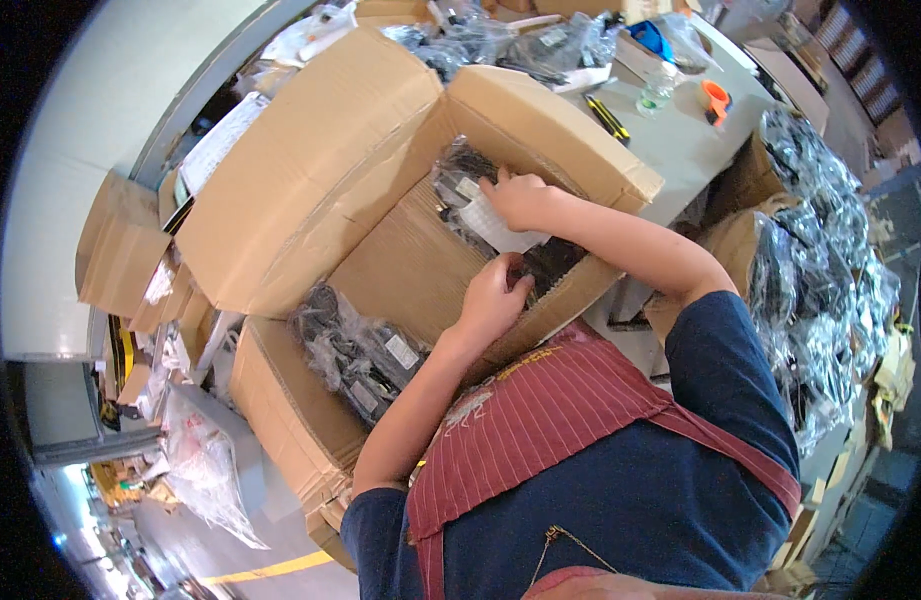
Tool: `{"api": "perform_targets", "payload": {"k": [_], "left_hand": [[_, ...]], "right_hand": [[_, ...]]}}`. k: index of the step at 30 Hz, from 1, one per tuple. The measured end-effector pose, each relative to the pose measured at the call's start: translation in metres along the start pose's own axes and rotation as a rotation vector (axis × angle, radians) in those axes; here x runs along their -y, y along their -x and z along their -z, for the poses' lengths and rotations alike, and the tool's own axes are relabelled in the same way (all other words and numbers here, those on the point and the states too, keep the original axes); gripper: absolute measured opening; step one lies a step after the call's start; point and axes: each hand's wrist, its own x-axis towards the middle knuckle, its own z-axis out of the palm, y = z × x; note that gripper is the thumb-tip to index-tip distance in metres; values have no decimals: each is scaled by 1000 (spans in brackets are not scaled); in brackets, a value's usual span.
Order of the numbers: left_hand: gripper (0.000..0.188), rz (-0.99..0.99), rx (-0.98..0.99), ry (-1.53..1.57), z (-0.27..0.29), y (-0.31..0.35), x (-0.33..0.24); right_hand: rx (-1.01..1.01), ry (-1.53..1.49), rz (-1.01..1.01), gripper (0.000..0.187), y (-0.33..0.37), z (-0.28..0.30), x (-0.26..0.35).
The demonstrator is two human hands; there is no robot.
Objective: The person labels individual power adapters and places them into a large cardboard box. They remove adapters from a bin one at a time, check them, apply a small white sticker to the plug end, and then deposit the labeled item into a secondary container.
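Note:
A large open cardboard box (390, 250) lies in front of me. In its far right part is a black item in a clear plastic bag (458, 172), with a whitish sheet or wrap (495, 225) over part of it. My right hand (520, 200) is closed on this bagged item, its fingertips pressing into the plastic. My left hand (495, 297) is curled just nearer to me, thumb and fingers at a dark bagged piece by the box's near wall; what it grips is hidden. More bagged black parts (355, 350) with a white label lie in the box's left end.
Behind the box, a grey table holds a yellow-and-black cutter (607, 118), a clear bottle (656, 92), an orange tape dispenser (715, 100) and heaped bagged parts (540, 50). At right is a carton piled with bagged black parts (810, 290). Folded cardboard (120, 245) stands at left.

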Motion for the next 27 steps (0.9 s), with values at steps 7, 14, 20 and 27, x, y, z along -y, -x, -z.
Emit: {"api": "perform_targets", "payload": {"k": [7, 14, 20, 27], "left_hand": [[57, 69, -287, 229, 23, -28, 50], [66, 82, -508, 158, 53, -40, 82], [46, 246, -589, 768, 87, -36, 31], [23, 127, -670, 953, 104, -31, 41]], "right_hand": [[-710, -649, 214, 61, -6, 6, -22], [-685, -1262, 273, 69, -3, 14, -28], [-577, -1829, 242, 74, 7, 26, -29], [-425, -1787, 254, 73, 3, 25, -24]]}}
